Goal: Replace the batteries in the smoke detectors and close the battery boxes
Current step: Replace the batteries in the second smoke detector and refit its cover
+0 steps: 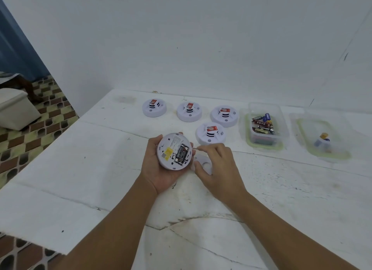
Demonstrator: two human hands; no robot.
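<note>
The left hand (pixel 161 169) cups an upturned detector (pixel 174 151) above the near table (pixel 80 179), fingers curled round its rim. Its battery bay lies open, with dark batteries (pixel 182 153) seated inside. The right hand (pixel 213 165), just right of it, has fingers loosely curled with the tips together; whether they pinch anything I cannot tell. Beneath it lies a white cover (pixel 205 165), so closing looks next: align, then press. Farther back, four detectors (pixel 210 133) sit face-up; at far right a tub (pixel 263 126) holds batteries.

Four detectors (pixel 189 112) behind held detector (pixel 174 151); right of them, tub (pixel 265 126) holding batteries (pixel 262 125); farther right, second tub (pixel 322 137); all on table (pixel 100 169).
</note>
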